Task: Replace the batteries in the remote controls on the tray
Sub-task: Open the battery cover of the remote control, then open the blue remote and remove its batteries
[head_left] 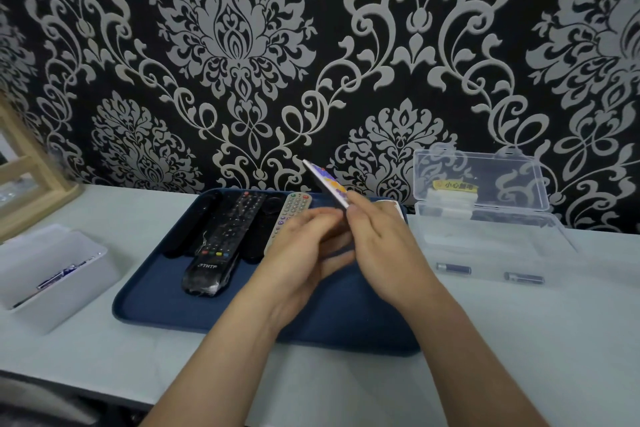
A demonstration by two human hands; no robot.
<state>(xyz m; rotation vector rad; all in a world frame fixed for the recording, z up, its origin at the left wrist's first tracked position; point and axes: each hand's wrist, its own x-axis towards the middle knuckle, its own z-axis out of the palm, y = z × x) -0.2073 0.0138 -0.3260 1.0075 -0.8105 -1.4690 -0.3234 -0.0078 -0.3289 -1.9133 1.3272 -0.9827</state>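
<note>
Bare left hand (304,248) and right hand (381,243) clamped around slim white remote (325,180) above smooth navy tray (156,298); glossy black remote (214,253) labelled "THTF".

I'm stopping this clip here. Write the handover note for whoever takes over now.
Left grip and right grip both hold the slim white remote control with coloured buttons, tilted above the dark blue rectangular tray.
On the tray: plastic-wrapped black remote, beige remote, other black ones.
Two dark cylindrical batteries lie in the open clear plastic box, right.
Done: cannot tell; its battery cover is hidden.
Left: swap its batteries, then the others'.
</note>
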